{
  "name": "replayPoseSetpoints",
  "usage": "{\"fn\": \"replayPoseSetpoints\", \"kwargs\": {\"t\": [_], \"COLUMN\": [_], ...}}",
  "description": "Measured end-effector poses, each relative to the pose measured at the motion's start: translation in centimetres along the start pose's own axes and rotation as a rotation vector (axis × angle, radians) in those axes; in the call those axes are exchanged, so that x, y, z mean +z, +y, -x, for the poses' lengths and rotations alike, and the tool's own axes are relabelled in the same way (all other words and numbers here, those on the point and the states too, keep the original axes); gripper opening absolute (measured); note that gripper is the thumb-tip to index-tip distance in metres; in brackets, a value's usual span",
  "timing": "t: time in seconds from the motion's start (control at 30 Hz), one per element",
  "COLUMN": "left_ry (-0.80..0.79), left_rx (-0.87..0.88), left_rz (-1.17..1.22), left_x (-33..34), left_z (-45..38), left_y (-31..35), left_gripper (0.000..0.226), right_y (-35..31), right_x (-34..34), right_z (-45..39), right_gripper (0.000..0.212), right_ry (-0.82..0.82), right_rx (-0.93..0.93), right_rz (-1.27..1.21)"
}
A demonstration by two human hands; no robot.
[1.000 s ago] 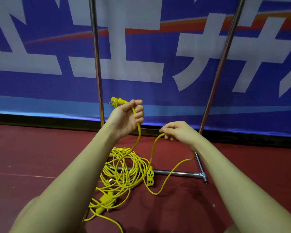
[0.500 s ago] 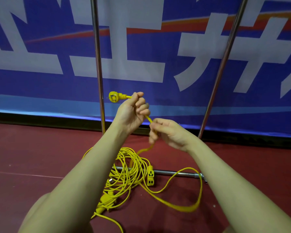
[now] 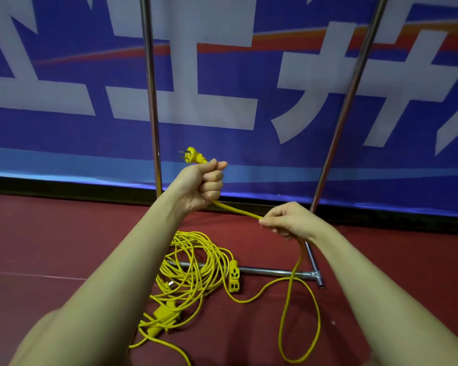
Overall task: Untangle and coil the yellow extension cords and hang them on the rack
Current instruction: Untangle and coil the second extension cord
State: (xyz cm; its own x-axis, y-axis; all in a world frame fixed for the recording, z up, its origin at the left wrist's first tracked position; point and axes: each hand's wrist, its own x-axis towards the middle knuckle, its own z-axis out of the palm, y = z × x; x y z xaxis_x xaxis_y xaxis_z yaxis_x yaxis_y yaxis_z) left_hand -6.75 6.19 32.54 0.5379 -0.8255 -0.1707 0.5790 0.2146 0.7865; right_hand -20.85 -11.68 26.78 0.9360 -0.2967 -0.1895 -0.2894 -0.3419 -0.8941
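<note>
My left hand (image 3: 201,184) is fisted around a yellow extension cord just behind its plug (image 3: 192,155), which sticks out up and to the left. The cord runs taut down to my right hand (image 3: 286,220), which pinches it. Below my right hand the cord (image 3: 299,320) drops in a long loop to the floor. A tangled pile of yellow cord (image 3: 193,268) with a yellow socket block (image 3: 233,278) lies on the red floor beneath my arms. The metal rack's two uprights (image 3: 151,96) rise behind.
The rack's base bar (image 3: 270,272) lies across the floor under the pile, with a T-joint foot (image 3: 316,276) at the right. A blue banner (image 3: 249,88) with white characters hangs close behind the rack. Red floor (image 3: 50,247) spreads to the left.
My hands met near the plug, then my right hand slid down and right along the cord, drawing it taut. The hanging loop on the right grew longer.
</note>
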Motion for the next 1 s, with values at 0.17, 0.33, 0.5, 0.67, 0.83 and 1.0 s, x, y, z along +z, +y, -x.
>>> {"fn": "replayPoseSetpoints", "kwargs": {"t": [0.17, 0.33, 0.5, 0.67, 0.83, 1.0], "left_ry": [-0.114, -0.383, -0.546, -0.479, -0.329, -0.291], "left_rx": [0.104, 0.027, -0.040, -0.037, -0.278, -0.473], "left_rz": [0.022, -0.069, -0.196, -0.184, -0.526, -0.618], "left_x": [-0.7, -1.4, 0.4, 0.5, 0.9, 0.5], "left_z": [1.1, 1.9, 2.2, 2.3, 2.4, 1.0], "left_y": [1.4, 1.0, -1.7, -1.1, -1.5, -4.9], "left_gripper": [0.028, 0.025, 0.043, 0.032, 0.050, 0.040], "right_y": [1.8, 1.9, 1.4, 1.9, 0.7, -3.2], "right_x": [-1.5, -1.6, -0.7, -0.8, 0.1, 0.4], "right_z": [0.1, -0.2, -0.5, -0.5, -1.0, -1.2], "right_gripper": [0.022, 0.014, 0.010, 0.011, 0.019, 0.018], "right_ry": [0.166, 0.147, 0.260, 0.454, 0.379, 0.300], "right_rx": [0.041, 0.068, 0.078, 0.013, 0.109, 0.099], "right_rz": [-0.060, -0.459, -0.344, 0.029, -0.519, -1.059]}}
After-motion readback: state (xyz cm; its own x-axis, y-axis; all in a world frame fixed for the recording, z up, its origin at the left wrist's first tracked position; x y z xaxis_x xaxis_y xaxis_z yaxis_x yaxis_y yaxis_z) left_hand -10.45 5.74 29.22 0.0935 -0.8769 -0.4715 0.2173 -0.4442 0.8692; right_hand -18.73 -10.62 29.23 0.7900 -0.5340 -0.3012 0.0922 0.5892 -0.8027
